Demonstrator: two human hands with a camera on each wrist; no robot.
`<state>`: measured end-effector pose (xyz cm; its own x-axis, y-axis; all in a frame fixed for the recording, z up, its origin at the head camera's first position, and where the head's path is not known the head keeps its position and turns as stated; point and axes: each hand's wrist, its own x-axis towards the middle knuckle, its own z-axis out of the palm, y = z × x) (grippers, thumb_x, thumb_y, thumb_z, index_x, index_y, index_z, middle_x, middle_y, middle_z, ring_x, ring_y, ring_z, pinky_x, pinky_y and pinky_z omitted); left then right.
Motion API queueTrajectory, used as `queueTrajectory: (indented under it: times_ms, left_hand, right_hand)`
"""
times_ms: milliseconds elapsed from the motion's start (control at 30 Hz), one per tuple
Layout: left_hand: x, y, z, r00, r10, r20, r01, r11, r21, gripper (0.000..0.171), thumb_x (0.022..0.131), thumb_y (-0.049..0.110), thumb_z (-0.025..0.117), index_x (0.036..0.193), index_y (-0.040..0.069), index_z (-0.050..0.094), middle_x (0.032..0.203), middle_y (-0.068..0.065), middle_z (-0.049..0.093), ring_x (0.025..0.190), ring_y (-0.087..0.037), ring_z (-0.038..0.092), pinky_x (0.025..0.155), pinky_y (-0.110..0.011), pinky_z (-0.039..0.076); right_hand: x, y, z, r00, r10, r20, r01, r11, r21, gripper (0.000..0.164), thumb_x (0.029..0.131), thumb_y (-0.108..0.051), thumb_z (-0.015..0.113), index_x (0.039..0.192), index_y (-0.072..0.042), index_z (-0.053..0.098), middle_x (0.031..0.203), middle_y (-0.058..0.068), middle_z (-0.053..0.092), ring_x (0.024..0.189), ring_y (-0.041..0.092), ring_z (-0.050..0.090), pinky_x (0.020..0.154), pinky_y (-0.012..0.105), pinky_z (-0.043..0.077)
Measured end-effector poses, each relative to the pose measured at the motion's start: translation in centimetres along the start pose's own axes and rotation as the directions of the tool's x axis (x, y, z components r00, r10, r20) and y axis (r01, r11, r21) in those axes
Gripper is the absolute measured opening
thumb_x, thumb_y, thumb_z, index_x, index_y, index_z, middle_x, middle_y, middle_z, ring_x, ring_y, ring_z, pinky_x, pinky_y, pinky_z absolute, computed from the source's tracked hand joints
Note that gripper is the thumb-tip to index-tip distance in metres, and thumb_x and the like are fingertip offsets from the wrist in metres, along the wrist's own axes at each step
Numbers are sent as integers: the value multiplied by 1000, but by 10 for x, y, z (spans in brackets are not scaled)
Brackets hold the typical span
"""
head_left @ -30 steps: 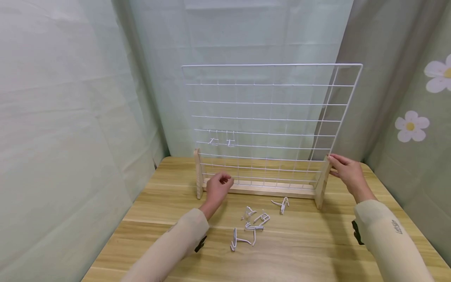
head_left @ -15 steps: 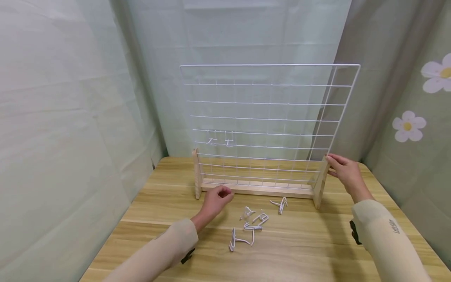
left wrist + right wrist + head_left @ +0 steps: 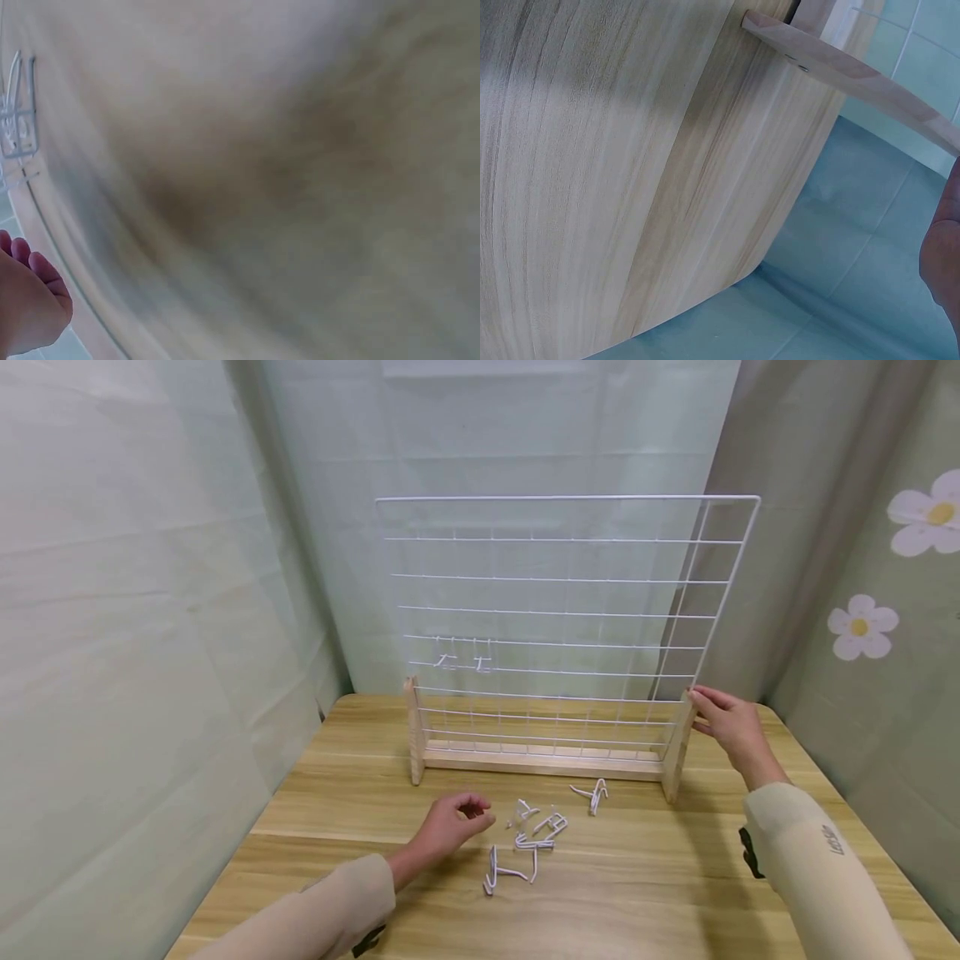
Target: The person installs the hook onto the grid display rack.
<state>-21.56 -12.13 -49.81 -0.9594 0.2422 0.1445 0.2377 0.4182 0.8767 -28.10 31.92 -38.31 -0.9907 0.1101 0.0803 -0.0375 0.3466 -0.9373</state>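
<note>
A white wire grid panel (image 3: 567, 497) stands upright in a wooden stand (image 3: 540, 766). My right hand (image 3: 733, 731) pinches the top of the stand's right end piece (image 3: 677, 752) between thumb and fingers. In the right wrist view only part of that hand shows, at the end piece (image 3: 862, 82). My left hand (image 3: 448, 827) hovers low over the table, fingers loosely curled and holding nothing. Just right of it lie several loose white wire hooks (image 3: 553, 823), one hook (image 3: 491, 870) nearest me. Two more hooks, a left one (image 3: 446, 661) and a right one (image 3: 482, 662), hang on the grid.
Everything stands on a wood-grain table (image 3: 637, 893). One loose hook (image 3: 593, 796) lies apart, close before the stand's base. Pale green curtains (image 3: 150, 652) enclose the table at the back and sides, with flowers (image 3: 862, 627) printed on the right one.
My left hand has come down from the stand's base toward me, to the left of the loose hooks. My right hand keeps its hold on the end piece. The view has shifted slightly.
</note>
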Motion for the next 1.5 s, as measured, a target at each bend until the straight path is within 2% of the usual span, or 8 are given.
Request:
queueTrajectory:
  times_ms: [233,533,667,900,1033,1233,1400,1500]
  left_hand:
    - [-17,-1,-2,997,-27,77,32,998,-58,21,87,16,77,99,1,69,88,-1,64,84,-15,58,71,-25,49]
    - [-35,2,-2,985,-36,170,44,998,-46,27,85,16,78,104,0,67,99,-10,65,91,-22,58,74,-25,48]
    - [-37,-6,-1,976,-14,218,23,999,-35,29,83,22,81,103,6,68,99,-6,65,93,-22,59,79,-27,49]
    - [-40,-8,-3,964,41,264,-43,999,0,30,80,23,84,104,13,69,100,-3,63,93,-22,57,79,-29,48]
    - [-37,-11,-3,967,59,249,-64,998,11,30,80,23,84,104,13,69,100,-3,64,93,-22,58,79,-29,48]
    - [-26,-21,-7,982,87,169,-101,992,76,30,80,21,84,103,9,69,98,-3,65,92,-19,58,79,-30,49]
    - [-14,-27,-14,988,121,99,-133,983,125,27,83,20,82,102,6,70,96,-4,66,90,-20,58,78,-32,50]
    - [-12,-27,-18,987,120,103,-133,983,128,29,83,22,81,103,5,69,97,-4,66,91,-20,58,78,-31,50]
  right_hand:
    - [0,0,0,1000,-3,3,3,1000,3,64,103,-44,46,147,2,42,146,24,42,125,30,49,88,25,50]
    - [-1,0,0,1000,2,6,-2,1000,4,63,103,-44,45,148,2,41,146,25,41,130,37,45,89,26,49]
    - [-1,-1,1,1000,0,4,0,1000,3,64,103,-44,45,148,2,41,146,26,41,131,38,44,91,28,48]
    - [-2,0,0,1000,1,8,-1,1000,2,64,103,-44,45,148,2,41,146,25,41,132,39,43,95,36,45]
    - [-1,0,0,1000,-2,9,2,1000,3,64,103,-45,45,148,2,41,147,25,41,132,39,43,95,36,45]
    - [-1,1,0,1000,-1,8,1,1000,1,63,103,-44,45,147,2,42,146,25,42,129,35,46,91,31,48]
    - [-1,1,0,1000,-7,8,7,1000,2,63,103,-43,46,146,2,43,145,24,43,122,25,51,90,28,48]
    - [-1,1,0,1000,-13,7,13,1000,4,63,103,-43,47,146,3,43,143,22,45,117,18,53,88,26,49]
